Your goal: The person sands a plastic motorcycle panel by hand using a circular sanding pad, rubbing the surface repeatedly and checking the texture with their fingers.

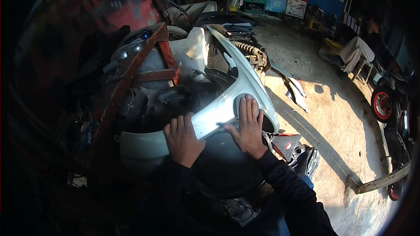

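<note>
A long curved white motorcycle body panel (227, 105) lies in front of me over a dark rounded thing (223, 159). My left hand (186, 140) is closed round the panel's near left end, its fingers curled over the edge. My right hand (249, 126) rests flat on the panel's wide right part, fingers stretched out and close together, thumb apart. A greyish patch shows beside its fingers; whether it is a pad or part of the panel I cannot tell. Left of my left hand is another pale curved panel (142, 144), partly in shadow.
A reddish-brown frame (127, 83) stands at the left among dark parts. A spring shock absorber (247, 48) lies beyond the panel. Loose fairing pieces (295, 91) rest on the concrete floor (337, 113). A motorcycle with a red wheel (383, 104) and a seated person (356, 48) are at the right.
</note>
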Available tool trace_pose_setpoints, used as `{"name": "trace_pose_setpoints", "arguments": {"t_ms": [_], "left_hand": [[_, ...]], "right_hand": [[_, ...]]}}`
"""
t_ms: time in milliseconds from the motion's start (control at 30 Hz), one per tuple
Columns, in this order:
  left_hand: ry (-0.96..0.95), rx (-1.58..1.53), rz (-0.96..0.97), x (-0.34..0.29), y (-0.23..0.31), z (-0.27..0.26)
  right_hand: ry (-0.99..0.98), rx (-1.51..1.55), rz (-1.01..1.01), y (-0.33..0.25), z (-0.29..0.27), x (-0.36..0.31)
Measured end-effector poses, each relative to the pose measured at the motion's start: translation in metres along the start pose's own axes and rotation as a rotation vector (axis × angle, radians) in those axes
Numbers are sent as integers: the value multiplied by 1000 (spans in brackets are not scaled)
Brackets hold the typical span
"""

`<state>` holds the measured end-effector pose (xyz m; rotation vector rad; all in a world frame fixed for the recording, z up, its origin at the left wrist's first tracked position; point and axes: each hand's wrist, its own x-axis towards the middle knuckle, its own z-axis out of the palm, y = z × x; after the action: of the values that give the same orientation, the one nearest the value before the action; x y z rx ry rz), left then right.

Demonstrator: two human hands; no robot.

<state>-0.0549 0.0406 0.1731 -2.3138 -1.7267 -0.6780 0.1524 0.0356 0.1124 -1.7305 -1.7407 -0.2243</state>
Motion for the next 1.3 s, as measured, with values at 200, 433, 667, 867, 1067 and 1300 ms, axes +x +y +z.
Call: {"name": "trace_pose_setpoints", "arguments": {"t_ms": [200,433,667,867,1067,1300], "left_hand": [[37,10,15,3,4,-1],[41,8,-5,4,5,-3],[29,-6,24,1,10,3],[51,-12,40,-4,4,-4],[18,-35,62,-3,4,-1],[112,-36,55,-3,5,8]], "right_hand": [[-111,164,277,14,-11,16],[-76,97,165,10,-7,16],[-18,115,147,21,-3,34],[41,-9,-155,-12,-5,30],[-134,102,-382,-35,-7,-2],[-160,140,-429,-40,-7,2]]}}
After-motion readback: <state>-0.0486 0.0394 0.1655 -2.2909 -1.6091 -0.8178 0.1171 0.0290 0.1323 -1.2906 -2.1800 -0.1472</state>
